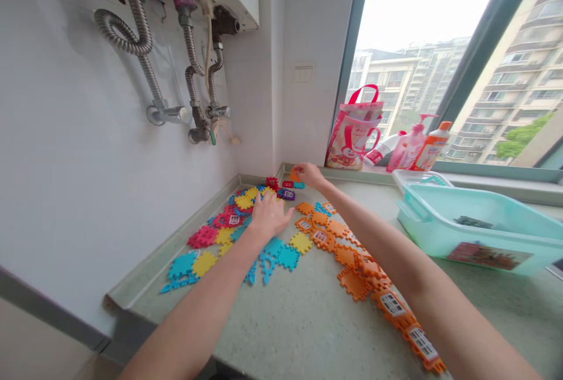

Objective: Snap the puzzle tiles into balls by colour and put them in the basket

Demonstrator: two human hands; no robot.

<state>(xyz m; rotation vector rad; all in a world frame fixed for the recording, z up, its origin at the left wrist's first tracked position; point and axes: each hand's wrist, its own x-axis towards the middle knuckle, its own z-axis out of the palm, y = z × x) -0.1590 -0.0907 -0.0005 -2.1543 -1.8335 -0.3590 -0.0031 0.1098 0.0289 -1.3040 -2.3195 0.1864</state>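
My left hand lies over the middle of a spread of interlocking plastic building pieces, its thumb and fingers apart. It covers part of the yellow pieces beneath it. At the far corner of the counter my right hand pinches an orange building piece. Close by are a blue piece, a red piece and a purple window piece. A row of orange pieces, some with white windows, runs under my right forearm. Red pieces and blue pieces lie to the left.
A turquoise plastic bin with dark pieces inside stands at the right. Pink bags and several bottles line the windowsill. Metal hoses hang from a white unit on the left wall. The grey-green counter has a raised edge.
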